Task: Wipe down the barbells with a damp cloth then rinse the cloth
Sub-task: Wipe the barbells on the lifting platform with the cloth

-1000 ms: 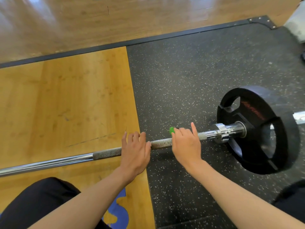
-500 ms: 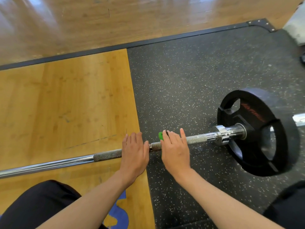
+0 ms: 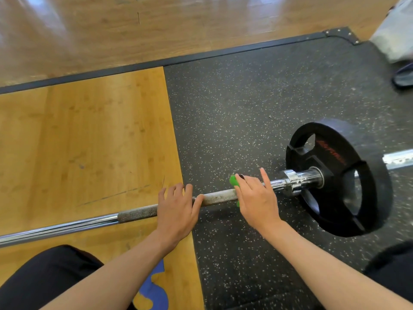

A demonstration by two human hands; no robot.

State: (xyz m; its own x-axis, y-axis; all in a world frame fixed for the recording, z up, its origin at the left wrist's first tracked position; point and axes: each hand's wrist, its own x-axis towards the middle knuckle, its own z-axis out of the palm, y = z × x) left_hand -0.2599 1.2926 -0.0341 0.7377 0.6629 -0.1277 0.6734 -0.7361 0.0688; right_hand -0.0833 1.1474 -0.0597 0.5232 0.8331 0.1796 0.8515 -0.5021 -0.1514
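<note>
A steel barbell (image 3: pixel 219 197) lies across the floor from lower left to right, with a rough knurled stretch in the middle. A black weight plate (image 3: pixel 339 177) sits on its right sleeve. My left hand (image 3: pixel 176 209) rests over the knurled part, fingers curled on the bar. My right hand (image 3: pixel 257 198) presses a small green cloth (image 3: pixel 233 181) around the bar, just left of the chrome collar (image 3: pixel 292 181). Most of the cloth is hidden under my palm.
The bar spans a yellow wooden platform (image 3: pixel 85 142) and a speckled black rubber mat (image 3: pixel 245 108). A black frame edge (image 3: pixel 156 62) borders both, with glossy wood floor beyond. A pale object (image 3: pixel 395 30) stands at the top right corner. My dark-clothed knees fill the bottom corners.
My right hand with the green cloth slid left along the bar toward my left hand, then back to the right toward the collar. My left hand stayed in place.
</note>
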